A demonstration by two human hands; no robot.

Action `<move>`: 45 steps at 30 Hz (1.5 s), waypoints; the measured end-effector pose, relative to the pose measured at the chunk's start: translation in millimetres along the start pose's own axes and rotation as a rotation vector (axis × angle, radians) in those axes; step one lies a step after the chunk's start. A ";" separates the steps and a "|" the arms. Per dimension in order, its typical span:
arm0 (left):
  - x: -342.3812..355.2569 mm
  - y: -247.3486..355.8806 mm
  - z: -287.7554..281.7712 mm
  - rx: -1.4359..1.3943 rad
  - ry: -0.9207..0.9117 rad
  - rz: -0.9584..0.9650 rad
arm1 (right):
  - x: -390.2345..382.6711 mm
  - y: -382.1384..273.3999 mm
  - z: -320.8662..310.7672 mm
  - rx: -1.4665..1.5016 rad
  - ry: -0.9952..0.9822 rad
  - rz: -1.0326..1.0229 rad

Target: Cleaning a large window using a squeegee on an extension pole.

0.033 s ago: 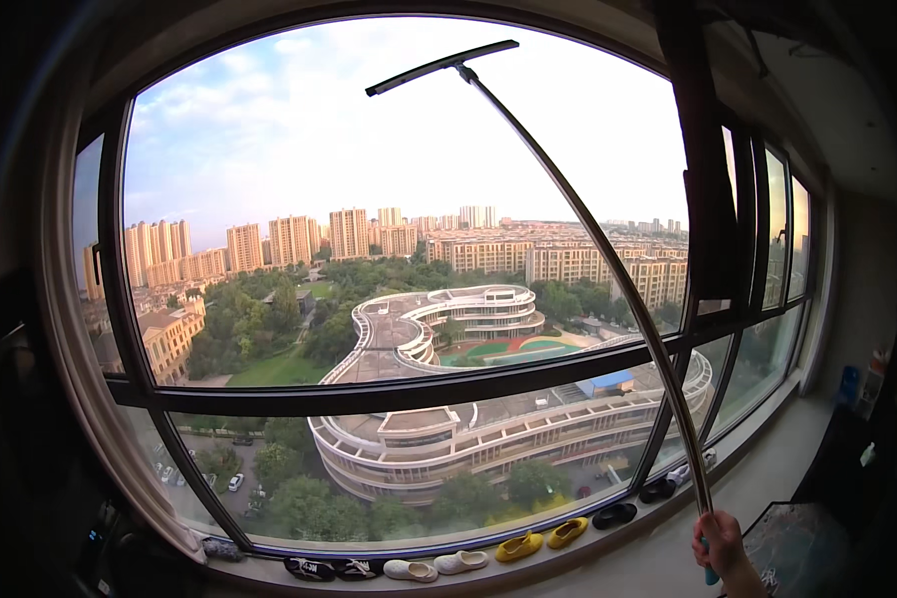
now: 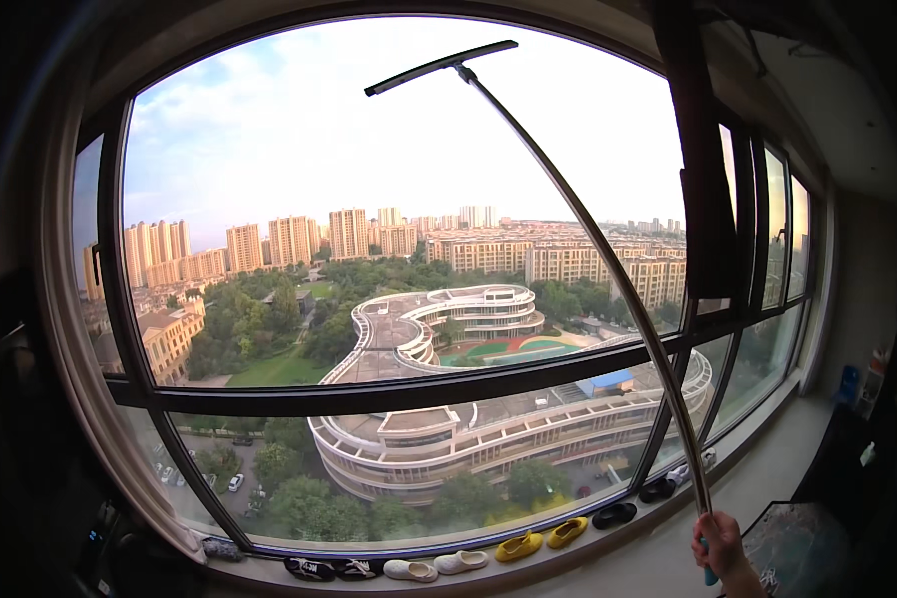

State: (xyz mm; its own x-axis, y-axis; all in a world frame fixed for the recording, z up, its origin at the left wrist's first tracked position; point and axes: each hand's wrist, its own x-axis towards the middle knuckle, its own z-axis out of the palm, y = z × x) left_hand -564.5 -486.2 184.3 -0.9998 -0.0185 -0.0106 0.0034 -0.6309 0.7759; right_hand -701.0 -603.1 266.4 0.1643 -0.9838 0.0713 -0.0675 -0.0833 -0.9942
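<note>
My right hand, at the lower right, is closed round the teal grip at the bottom of a long-handled window squeegee. Its silver pole slants up and to the left across the window. The dark squeegee head lies slightly tilted before the upper part of the big window pane, its right end higher. Whether the blade touches the glass, I cannot tell. My left hand is out of view.
Along the sill stand several shoes, among them white clogs and yellow clogs. A dark frame bar crosses the window. A curtain hangs at the left, and a dark hanging piece covers part of the right side.
</note>
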 end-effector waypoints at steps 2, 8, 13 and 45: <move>0.6 1.8 4.8 -0.085 0.054 0.027 | -5.2 11.1 2.2 0.000 0.014 0.004; -9.1 0.0 -3.5 -0.129 -0.129 0.116 | -32.5 134.3 22.3 -0.023 0.051 0.054; -23.4 -13.0 -34.2 -0.071 -0.326 -0.222 | -111.0 336.3 17.7 -0.719 0.224 -0.192; -383.7 -249.6 -68.6 0.273 0.501 -1.346 | -273.6 194.5 43.5 -0.177 0.310 0.290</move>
State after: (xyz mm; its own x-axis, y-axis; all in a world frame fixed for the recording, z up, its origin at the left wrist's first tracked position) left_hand -180.3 -374.8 -48.5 -0.1324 0.1561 -0.9788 -0.9693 -0.2269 0.0949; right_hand -716.3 -343.3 50.1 -0.1867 -0.9692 -0.1609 -0.2388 0.2036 -0.9495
